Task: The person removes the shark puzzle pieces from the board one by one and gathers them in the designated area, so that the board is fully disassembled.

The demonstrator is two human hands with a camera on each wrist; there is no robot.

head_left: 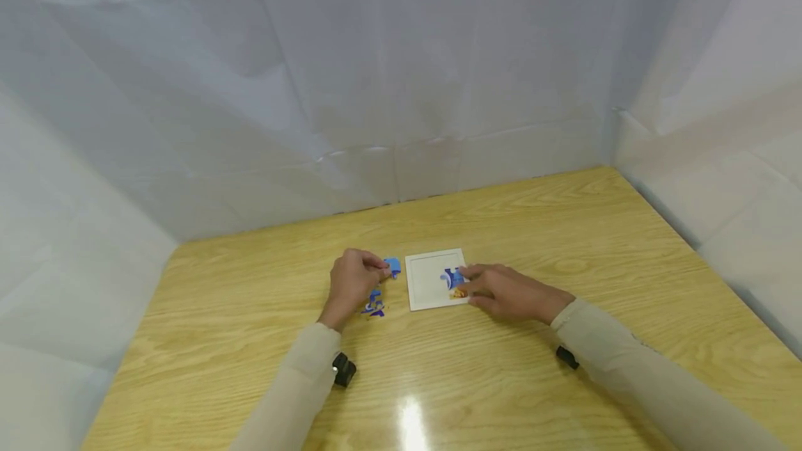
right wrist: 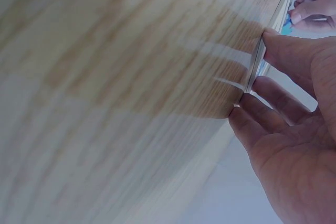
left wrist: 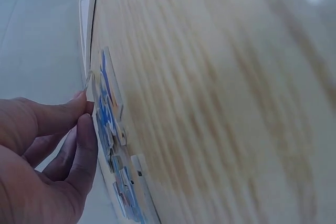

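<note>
My left hand (head_left: pixel 382 271) pinches a light blue puzzle piece (head_left: pixel 393 266) just left of a white square puzzle board (head_left: pixel 429 266). In the left wrist view the left hand (left wrist: pixel 85 109) has its fingertips at the edge of blue pieces (left wrist: pixel 109 116) lying on the wood. My right hand (head_left: pixel 471 282) rests with nearly straight fingers on a blue and orange piece (head_left: pixel 454 281) at the board's right side. The right wrist view shows the right hand (right wrist: pixel 258 77) with fingertips against the thin board edge (right wrist: pixel 273 22).
Two or three dark blue loose pieces (head_left: pixel 374 305) lie on the wooden table (head_left: pixel 564 228) just below my left hand. White sheeting walls off the back and both sides. A black wrist camera (head_left: pixel 344 369) sits on each sleeve.
</note>
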